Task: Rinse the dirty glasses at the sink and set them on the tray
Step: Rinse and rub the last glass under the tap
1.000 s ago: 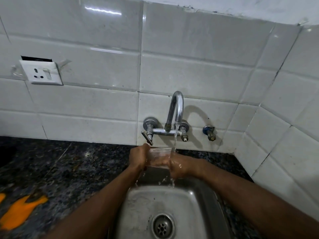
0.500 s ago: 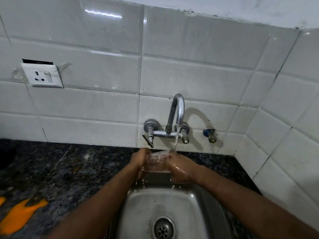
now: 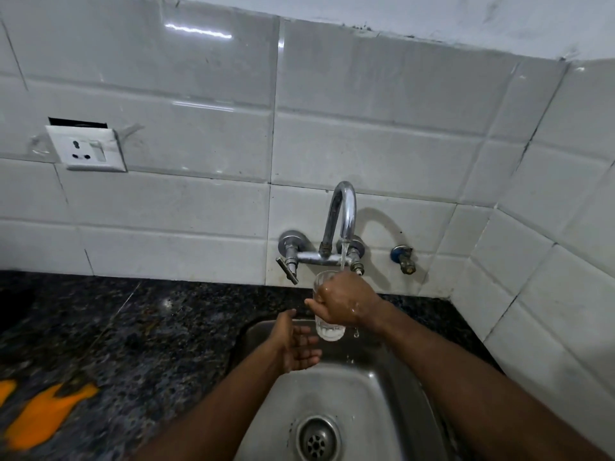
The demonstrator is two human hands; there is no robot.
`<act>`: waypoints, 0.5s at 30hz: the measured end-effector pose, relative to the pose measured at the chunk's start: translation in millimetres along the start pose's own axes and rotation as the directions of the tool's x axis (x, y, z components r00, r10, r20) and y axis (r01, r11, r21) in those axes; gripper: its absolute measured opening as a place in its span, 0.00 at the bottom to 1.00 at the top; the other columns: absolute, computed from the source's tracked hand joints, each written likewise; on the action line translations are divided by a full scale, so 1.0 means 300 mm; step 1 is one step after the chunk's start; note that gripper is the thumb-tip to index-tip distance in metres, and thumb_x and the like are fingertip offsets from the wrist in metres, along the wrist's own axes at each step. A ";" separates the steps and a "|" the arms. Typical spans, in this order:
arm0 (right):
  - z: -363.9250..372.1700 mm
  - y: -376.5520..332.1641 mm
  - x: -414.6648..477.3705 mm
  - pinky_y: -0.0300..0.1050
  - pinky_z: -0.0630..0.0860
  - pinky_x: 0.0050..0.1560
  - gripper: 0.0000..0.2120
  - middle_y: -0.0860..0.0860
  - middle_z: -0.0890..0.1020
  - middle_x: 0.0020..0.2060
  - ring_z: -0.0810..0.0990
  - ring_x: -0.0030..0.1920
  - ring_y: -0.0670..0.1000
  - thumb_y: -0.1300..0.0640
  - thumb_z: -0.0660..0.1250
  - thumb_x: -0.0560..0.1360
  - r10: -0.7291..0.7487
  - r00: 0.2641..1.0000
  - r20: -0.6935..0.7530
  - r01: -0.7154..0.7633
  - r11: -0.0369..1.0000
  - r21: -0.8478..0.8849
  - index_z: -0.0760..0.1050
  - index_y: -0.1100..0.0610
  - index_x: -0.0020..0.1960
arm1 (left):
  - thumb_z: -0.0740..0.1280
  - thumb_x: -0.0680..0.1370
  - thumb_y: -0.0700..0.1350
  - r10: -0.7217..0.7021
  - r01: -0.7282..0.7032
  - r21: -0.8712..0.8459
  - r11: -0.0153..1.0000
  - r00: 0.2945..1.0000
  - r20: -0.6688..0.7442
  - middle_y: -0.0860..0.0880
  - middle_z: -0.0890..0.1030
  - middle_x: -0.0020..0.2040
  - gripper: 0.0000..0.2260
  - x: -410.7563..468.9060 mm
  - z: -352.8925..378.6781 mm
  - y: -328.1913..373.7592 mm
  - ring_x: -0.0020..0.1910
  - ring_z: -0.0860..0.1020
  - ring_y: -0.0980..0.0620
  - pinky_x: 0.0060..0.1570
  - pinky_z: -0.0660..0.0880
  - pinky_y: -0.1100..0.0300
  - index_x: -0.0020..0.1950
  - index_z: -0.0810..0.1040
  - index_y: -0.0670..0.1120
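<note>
A clear drinking glass [image 3: 328, 331] stands upright under the running chrome tap [image 3: 342, 214], held above the steel sink [image 3: 362, 404]. My right hand [image 3: 342, 302] grips it around the middle, hiding most of its wall; the rim and base show. Water from the spout falls onto the glass rim and my fingers. My left hand [image 3: 294, 342] hovers palm-up just left of and below the glass, fingers relaxed, holding nothing. No tray is in view.
Dark speckled granite counter [image 3: 139, 334] runs left of the sink, with an orange patch [image 3: 43, 417] at the lower left. The drain [image 3: 317, 440] sits at the basin's bottom. A wall socket [image 3: 86, 149] and a second small valve [image 3: 404, 259] are on the tiled wall.
Both hands held the glass tilted on its side under the stream. Now my left hand has let go and dropped lower, and my right hand holds the glass upright.
</note>
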State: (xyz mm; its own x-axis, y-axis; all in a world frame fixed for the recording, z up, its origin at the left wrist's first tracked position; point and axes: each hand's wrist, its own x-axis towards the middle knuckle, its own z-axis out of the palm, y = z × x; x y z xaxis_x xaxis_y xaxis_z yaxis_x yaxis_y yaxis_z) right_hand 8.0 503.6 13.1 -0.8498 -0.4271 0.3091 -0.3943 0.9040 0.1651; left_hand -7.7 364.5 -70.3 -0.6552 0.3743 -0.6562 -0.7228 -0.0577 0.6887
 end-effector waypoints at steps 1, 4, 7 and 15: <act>0.000 0.008 -0.006 0.42 0.67 0.35 0.20 0.54 0.81 0.33 0.77 0.32 0.51 0.47 0.60 0.79 0.032 0.999 0.005 -0.033 0.999 0.014 0.78 0.57 0.35 | 0.54 0.82 0.60 -0.002 0.002 -0.001 1.000 1.000 -0.001 0.38 0.81 0.55 0.27 -0.002 -0.003 -0.004 0.46 0.80 0.39 0.39 0.77 0.51 0.64 0.75 0.38; 0.002 0.024 -0.015 0.40 0.65 0.36 0.19 0.52 0.81 0.35 0.77 0.33 0.50 0.46 0.61 0.79 0.061 0.998 0.012 -0.061 0.997 0.054 0.78 0.57 0.35 | 0.56 0.82 0.59 0.011 -0.011 0.005 1.000 1.000 -0.012 0.39 0.82 0.55 0.27 0.012 -0.011 -0.010 0.47 0.81 0.39 0.40 0.77 0.51 0.65 0.75 0.38; 0.016 -0.001 -0.026 0.41 0.64 0.33 0.21 0.51 0.79 0.31 0.76 0.31 0.49 0.45 0.61 0.78 0.080 0.997 0.019 -0.082 0.992 0.096 0.75 0.56 0.33 | 0.57 0.80 0.62 0.041 -0.041 -0.025 0.999 0.999 0.020 0.38 0.84 0.52 0.27 -0.004 0.016 -0.021 0.48 0.81 0.40 0.43 0.79 0.51 0.61 0.79 0.40; 0.192 -0.178 -0.160 0.47 0.79 0.37 0.16 0.52 0.85 0.36 0.83 0.39 0.54 0.43 0.68 0.75 0.864 0.281 0.418 -0.376 -0.302 0.876 0.82 0.55 0.42 | 0.66 0.78 0.51 0.727 -0.435 0.728 0.530 0.675 -0.126 0.48 0.81 0.39 0.11 -0.104 0.114 0.114 0.35 0.78 0.52 0.33 0.75 0.58 0.44 0.79 0.45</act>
State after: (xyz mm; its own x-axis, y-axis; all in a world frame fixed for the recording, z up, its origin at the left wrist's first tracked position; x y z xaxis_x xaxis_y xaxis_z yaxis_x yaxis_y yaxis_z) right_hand 49.7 476.7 -64.6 -0.7256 0.6687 -0.1622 0.1319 -0.0961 -0.9866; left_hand -4.5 382.6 -15.7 -0.9954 0.0941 0.0185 0.0617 0.4804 0.8749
